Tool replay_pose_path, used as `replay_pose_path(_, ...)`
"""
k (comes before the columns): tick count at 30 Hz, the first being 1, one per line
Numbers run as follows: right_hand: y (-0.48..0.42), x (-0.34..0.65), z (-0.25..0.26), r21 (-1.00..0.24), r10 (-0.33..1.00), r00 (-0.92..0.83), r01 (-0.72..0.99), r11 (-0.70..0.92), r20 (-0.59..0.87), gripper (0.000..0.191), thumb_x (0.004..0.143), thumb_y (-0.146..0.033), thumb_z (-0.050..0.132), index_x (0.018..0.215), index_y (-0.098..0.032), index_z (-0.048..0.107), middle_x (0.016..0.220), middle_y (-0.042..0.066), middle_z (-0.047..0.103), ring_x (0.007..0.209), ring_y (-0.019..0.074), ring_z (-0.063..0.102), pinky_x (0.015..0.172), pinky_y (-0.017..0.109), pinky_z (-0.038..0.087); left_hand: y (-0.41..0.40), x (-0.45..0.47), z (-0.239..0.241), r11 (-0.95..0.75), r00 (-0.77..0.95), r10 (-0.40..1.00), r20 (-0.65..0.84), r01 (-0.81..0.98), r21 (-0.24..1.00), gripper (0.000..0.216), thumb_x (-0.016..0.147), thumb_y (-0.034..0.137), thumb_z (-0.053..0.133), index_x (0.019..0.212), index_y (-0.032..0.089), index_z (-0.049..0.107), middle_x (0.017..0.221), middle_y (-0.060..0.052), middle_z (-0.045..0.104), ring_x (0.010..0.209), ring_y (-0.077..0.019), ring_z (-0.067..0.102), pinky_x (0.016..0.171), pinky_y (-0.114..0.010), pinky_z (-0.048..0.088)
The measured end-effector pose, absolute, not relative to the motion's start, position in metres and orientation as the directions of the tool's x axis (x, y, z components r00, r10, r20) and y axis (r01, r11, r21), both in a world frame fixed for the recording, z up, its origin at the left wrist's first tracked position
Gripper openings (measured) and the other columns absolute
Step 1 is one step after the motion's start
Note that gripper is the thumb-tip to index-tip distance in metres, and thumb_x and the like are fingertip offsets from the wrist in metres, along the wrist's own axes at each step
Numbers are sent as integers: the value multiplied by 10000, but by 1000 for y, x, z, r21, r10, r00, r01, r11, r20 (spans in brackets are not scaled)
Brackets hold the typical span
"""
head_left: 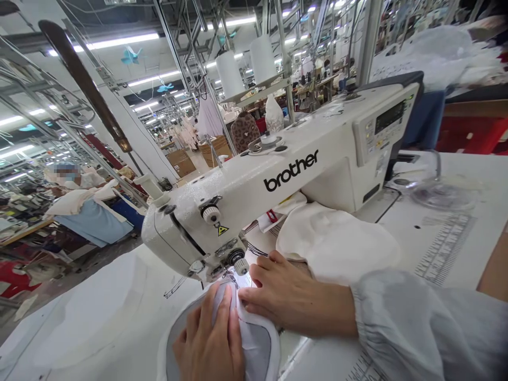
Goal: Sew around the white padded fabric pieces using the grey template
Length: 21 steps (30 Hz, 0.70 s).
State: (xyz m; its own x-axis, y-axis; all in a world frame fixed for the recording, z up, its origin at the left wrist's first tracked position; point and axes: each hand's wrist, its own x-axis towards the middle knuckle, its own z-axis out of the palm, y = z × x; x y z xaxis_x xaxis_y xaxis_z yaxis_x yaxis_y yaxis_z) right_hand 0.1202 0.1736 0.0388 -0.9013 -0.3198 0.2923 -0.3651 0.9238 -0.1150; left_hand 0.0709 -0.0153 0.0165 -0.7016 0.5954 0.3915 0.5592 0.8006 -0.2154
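Observation:
A white sewing machine (254, 182) marked "brother" stands on the table, its needle area lit. Under its presser foot lies a rounded fabric piece (257, 344) with a grey panel and a thick white border. My left hand (210, 333) rests on this piece just in front of the needle, fingers stretched forward and pressing it down. Right of the needle, my right hand (289, 296) has bent fingers closed at the white edge of the piece; its fingertips are partly hidden. Behind that hand sits a rounded stack of white fabric (337, 241).
Printed rulers (446, 248) mark the white table at the right, near a clear round dish (442, 193). White thread cones (262, 59) stand above the machine. A brown-handled rod (85, 84) slants at upper left. Another person (71, 174) sits far left among fabric piles.

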Motion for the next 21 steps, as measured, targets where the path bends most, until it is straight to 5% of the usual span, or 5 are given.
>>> replay_pose_path(4, 174, 120, 38, -123, -317, -900, -365, 923, 299, 232, 1050, -372, 410, 1015, -246, 603, 935, 54, 564, 901, 231, 479, 767, 378, 322, -26, 56, 11, 737, -608, 667, 431, 625, -259, 416, 976, 248, 337, 1234, 239, 663, 1294, -19, 675, 990, -215, 677, 696, -356, 519)
replay_pose_path(8, 174, 120, 36, -122, -311, -892, -366, 923, 330, 247, 1053, -369, 397, 1004, -244, 604, 926, 50, 567, 880, 226, 472, 754, 373, 316, -45, 34, 13, 486, -366, 837, 407, 839, -246, 370, 953, 319, 447, 1265, 233, 626, 1288, 7, 680, 1020, -171, 659, 768, -296, 509)
replay_pose_path(13, 175, 123, 37, -137, -330, -877, -396, 908, 350, 253, 1054, -343, 405, 1002, -223, 621, 900, 42, 579, 855, 210, 476, 742, 364, 299, -47, 41, 13, 607, -505, 731, 459, 789, -98, 376, 985, 321, 350, 1253, 343, 612, 1335, 58, 643, 1089, -180, 621, 847, -353, 456)
replay_pose_path(17, 178, 127, 37, -171, -398, -844, -478, 861, 359, 230, 1048, -375, 427, 1079, -242, 613, 915, 19, 585, 835, 187, 477, 763, 357, 292, -35, 59, 8, 710, -605, 639, 474, 702, -62, 402, 988, 294, 322, 1220, 321, 649, 1318, 31, 657, 1065, -205, 625, 867, -397, 454)
replay_pose_path(21, 179, 129, 39, -190, -403, -853, -478, 857, 330, 274, 1055, -342, 405, 944, -224, 627, 916, 18, 572, 810, 175, 453, 764, 346, 294, -24, 73, 8, 793, -693, 570, 442, 604, -77, 455, 989, 266, 278, 1205, 277, 678, 1315, -4, 660, 1060, -239, 628, 849, -438, 488)
